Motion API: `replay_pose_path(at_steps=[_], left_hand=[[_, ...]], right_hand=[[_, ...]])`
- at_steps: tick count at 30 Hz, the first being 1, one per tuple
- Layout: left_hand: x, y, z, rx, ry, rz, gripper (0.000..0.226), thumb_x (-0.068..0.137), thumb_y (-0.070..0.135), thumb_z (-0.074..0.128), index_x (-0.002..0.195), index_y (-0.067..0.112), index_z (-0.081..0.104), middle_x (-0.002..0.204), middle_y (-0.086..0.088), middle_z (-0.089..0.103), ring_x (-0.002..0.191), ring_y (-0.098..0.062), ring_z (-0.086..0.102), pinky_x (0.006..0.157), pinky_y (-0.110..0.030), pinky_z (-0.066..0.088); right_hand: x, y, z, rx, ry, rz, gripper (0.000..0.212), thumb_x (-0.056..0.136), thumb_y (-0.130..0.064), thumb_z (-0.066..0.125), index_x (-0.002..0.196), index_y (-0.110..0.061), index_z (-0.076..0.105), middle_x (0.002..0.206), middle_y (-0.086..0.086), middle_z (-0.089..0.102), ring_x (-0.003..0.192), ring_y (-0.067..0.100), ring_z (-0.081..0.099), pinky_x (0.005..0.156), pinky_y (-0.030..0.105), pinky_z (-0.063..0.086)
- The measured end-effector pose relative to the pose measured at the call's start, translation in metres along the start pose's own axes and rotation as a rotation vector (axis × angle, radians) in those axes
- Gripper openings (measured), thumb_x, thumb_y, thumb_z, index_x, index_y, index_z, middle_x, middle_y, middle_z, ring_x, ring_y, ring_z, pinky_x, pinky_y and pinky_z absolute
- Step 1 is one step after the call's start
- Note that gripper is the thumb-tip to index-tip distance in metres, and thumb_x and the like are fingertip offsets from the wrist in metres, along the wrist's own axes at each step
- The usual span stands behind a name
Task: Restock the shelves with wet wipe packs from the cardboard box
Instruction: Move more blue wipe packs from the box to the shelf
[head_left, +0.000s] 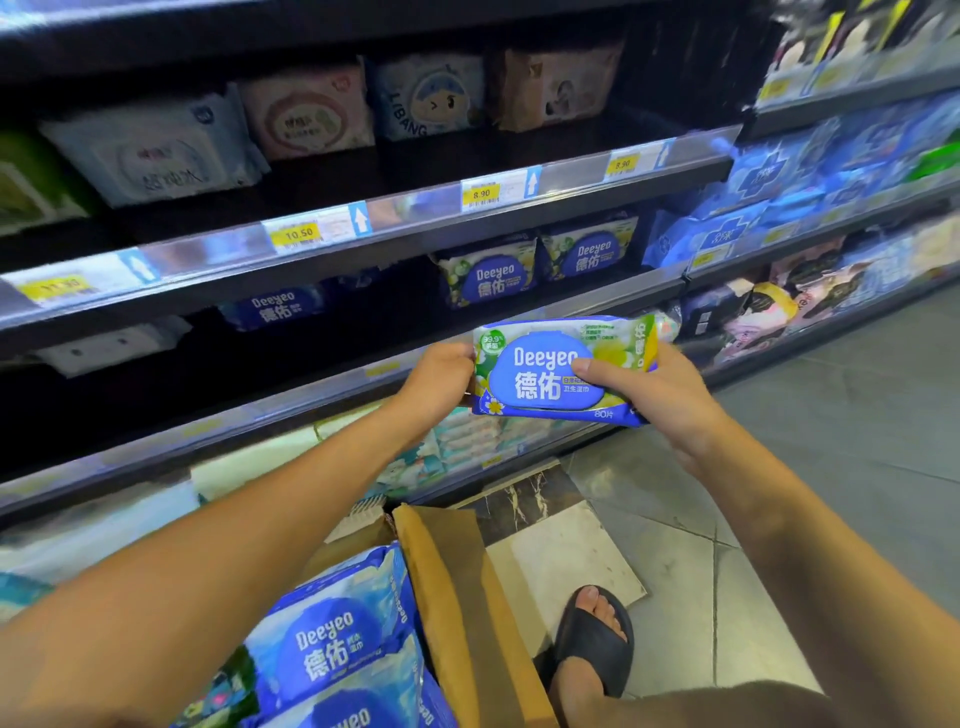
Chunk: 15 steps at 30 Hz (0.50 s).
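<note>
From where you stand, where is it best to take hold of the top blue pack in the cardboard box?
Probably come from above and pinch across its width: the top blue pack lies face up in the cardboard box, with its side by the flap exposed. First free the right hand from the held pack.

— What was counted on the middle shelf (374, 332)?
— Three packs were counted: two green-and-yellow packs (485, 273) (589, 249) and one blue pack (275, 306). One held pack (550, 374) was counted between two hands (441, 374) (660, 395).
— And labels?
— Four yellow price tags (54, 288) (296, 234) (480, 193) (622, 164) and four blue arrow labels (137, 265) (360, 218) (531, 182) (664, 153) were counted.
</note>
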<state>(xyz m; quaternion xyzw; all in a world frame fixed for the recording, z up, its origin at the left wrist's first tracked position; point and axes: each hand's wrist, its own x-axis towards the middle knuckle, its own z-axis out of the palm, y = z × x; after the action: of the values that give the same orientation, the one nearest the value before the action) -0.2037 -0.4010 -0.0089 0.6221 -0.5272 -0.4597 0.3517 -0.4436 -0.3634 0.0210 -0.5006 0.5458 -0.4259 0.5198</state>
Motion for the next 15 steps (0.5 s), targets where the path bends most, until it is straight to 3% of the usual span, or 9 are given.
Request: replay_pose_path(at_steps=[4, 7, 9, 11, 12, 15], left_hand=[[-0.009, 0.002, -0.019, -0.041, 0.076, 0.042, 0.042, 0.078, -0.016, 0.037, 0.093, -0.003, 0.074, 0.084, -0.021, 0.071, 0.073, -0.029, 0.064, 0.080, -0.052, 0.058], [-0.009, 0.009, -0.034, 0.012, 0.091, 0.091, 0.045, 0.082, -0.009, 0.045, 0.084, 0.022, 0.078, 0.093, -0.010, 0.078, 0.082, -0.027, 0.071, 0.088, -0.048, 0.058], [-0.007, 0.015, -0.041, 0.074, 0.101, 0.175, 0.043, 0.087, -0.007, 0.056, 0.092, 0.031, 0.075, 0.101, 0.001, 0.077, 0.089, -0.012, 0.072, 0.092, -0.038, 0.057], [-0.003, 0.020, -0.044, 0.116, 0.101, 0.270, 0.043, 0.090, -0.010, 0.062, 0.106, 0.030, 0.068, 0.096, 0.019, 0.071, 0.081, 0.010, 0.067, 0.084, -0.018, 0.055], [0.001, 0.022, -0.045, 0.136, 0.105, 0.308, 0.043, 0.091, -0.010, 0.063, 0.110, 0.029, 0.064, 0.096, 0.023, 0.068, 0.079, 0.013, 0.065, 0.079, -0.013, 0.052], [0.020, 0.017, -0.051, 0.263, 0.202, 0.370, 0.037, 0.091, 0.002, 0.070, 0.122, 0.022, 0.067, 0.113, 0.001, 0.059, 0.098, -0.007, 0.059, 0.080, -0.024, 0.047]], right_hand=[[0.011, -0.003, 0.009, -0.011, -0.009, -0.040, 0.036, 0.080, -0.019, 0.089, 0.113, -0.019, 0.073, 0.095, -0.011, 0.081, 0.086, 0.003, 0.076, 0.069, 0.013, 0.055], [0.035, -0.006, 0.012, -0.068, 0.021, -0.095, 0.041, 0.077, -0.020, 0.091, 0.114, -0.021, 0.073, 0.097, -0.010, 0.080, 0.089, 0.004, 0.076, 0.074, 0.018, 0.058], [0.056, -0.009, 0.015, -0.131, 0.016, -0.149, 0.044, 0.074, -0.025, 0.093, 0.113, -0.026, 0.073, 0.101, -0.010, 0.080, 0.096, 0.010, 0.076, 0.086, 0.032, 0.060], [0.076, -0.012, 0.021, -0.177, 0.021, -0.210, 0.049, 0.072, -0.027, 0.095, 0.116, -0.029, 0.073, 0.102, -0.009, 0.079, 0.097, 0.009, 0.074, 0.095, 0.041, 0.059], [0.086, -0.011, 0.023, -0.185, 0.022, -0.235, 0.052, 0.071, -0.027, 0.095, 0.118, -0.029, 0.072, 0.103, -0.010, 0.079, 0.098, 0.009, 0.073, 0.098, 0.042, 0.058], [0.113, -0.007, 0.032, -0.250, 0.035, -0.288, 0.057, 0.070, -0.029, 0.094, 0.122, -0.033, 0.071, 0.105, -0.012, 0.078, 0.102, 0.013, 0.072, 0.099, 0.043, 0.057]])
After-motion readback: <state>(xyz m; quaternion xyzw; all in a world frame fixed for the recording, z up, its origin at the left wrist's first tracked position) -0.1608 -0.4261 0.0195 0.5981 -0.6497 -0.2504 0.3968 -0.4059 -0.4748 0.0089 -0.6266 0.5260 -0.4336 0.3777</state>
